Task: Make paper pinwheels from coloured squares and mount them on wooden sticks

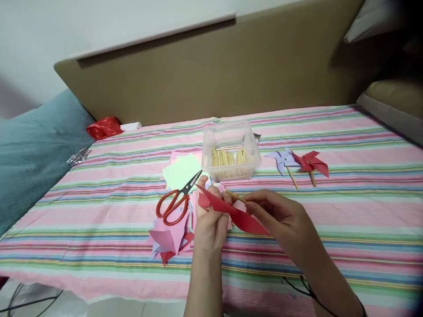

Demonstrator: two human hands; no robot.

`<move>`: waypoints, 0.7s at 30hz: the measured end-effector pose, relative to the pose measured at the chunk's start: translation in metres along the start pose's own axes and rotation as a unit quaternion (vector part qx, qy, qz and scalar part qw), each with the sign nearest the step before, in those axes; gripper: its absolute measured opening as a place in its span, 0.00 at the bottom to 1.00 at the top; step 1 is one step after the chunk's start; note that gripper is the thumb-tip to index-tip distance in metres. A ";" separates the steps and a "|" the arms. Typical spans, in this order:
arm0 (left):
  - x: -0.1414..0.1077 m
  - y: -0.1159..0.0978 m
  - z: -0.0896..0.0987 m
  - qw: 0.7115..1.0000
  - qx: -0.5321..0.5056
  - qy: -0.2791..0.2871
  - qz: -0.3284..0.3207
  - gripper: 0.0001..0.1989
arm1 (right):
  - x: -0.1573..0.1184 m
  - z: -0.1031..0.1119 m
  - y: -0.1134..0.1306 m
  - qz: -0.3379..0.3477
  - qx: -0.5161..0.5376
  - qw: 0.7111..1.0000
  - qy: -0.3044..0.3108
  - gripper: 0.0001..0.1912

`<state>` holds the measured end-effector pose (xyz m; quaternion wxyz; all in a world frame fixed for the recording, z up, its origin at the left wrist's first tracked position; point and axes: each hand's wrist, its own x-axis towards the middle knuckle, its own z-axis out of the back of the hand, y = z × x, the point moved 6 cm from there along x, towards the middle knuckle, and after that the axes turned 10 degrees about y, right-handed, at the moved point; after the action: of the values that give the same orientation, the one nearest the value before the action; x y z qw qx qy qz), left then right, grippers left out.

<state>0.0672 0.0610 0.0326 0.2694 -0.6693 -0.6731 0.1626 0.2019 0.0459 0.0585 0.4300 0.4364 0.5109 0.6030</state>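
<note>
A red paper pinwheel (243,220) with curled blades is pinched in my left hand (211,220), its centre hidden by the fingers. My right hand (280,213) grips a thin wooden stick (236,196) between thumb and fingers. The stick's far end meets the paper near my left fingertips; whether the two are joined I cannot tell. Red-handled scissors (173,207) lie left of my left hand, their blades on pale green paper sheets (183,169). Beyond both hands stands a clear plastic box (231,171) of short wooden sticks.
To the right lie a purple pinwheel (282,159) and a red pinwheel (312,164), each on a stick. Pink, purple and red paper pieces (170,235) sit near the front. A red plastic bag (104,128) is at the far left. A striped cloth (357,198) covers the surface.
</note>
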 end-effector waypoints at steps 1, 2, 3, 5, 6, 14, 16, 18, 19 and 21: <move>0.000 0.000 0.000 1.000 0.002 -0.001 0.002 0.33 | 0.000 -0.001 0.001 0.005 -0.001 1.000 0.006 0.07; 0.000 0.001 0.000 1.000 0.004 -0.001 0.004 0.33 | 0.000 -0.002 0.003 0.011 -0.003 1.000 0.011 0.07; 0.001 0.001 0.000 1.000 0.007 -0.003 0.005 0.34 | 0.000 -0.002 0.004 0.018 -0.007 1.000 0.017 0.07; 0.001 0.000 0.000 1.000 0.010 -0.004 0.004 0.35 | -0.001 -0.003 0.008 0.034 -0.018 0.999 0.022 0.07; 0.001 0.000 -0.001 1.000 0.011 -0.004 0.003 0.35 | -0.001 -0.003 0.009 0.039 -0.023 0.999 0.022 0.07; 0.001 0.001 -0.002 1.000 0.011 -0.006 0.002 0.34 | -0.003 0.001 0.017 0.070 -0.045 0.997 -0.004 0.06; 0.001 0.001 -0.001 1.000 0.009 -0.007 0.005 0.33 | -0.003 0.002 0.020 0.079 -0.055 0.995 -0.012 0.06; 0.001 0.001 -0.001 1.000 0.010 -0.006 0.007 0.33 | -0.004 0.003 0.021 0.086 -0.064 0.994 -0.017 0.06; 0.002 0.002 -0.001 1.000 0.012 -0.005 0.007 0.33 | -0.004 0.003 0.022 0.088 -0.067 0.994 -0.018 0.06; 0.002 0.002 0.000 1.000 0.017 -0.004 0.005 0.33 | -0.004 0.004 0.022 0.091 -0.071 0.993 -0.015 0.07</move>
<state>0.0690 0.0631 0.0321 0.2769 -0.6674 -0.6678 0.1785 0.2046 0.0408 0.0806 0.4113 0.4584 0.4182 0.6677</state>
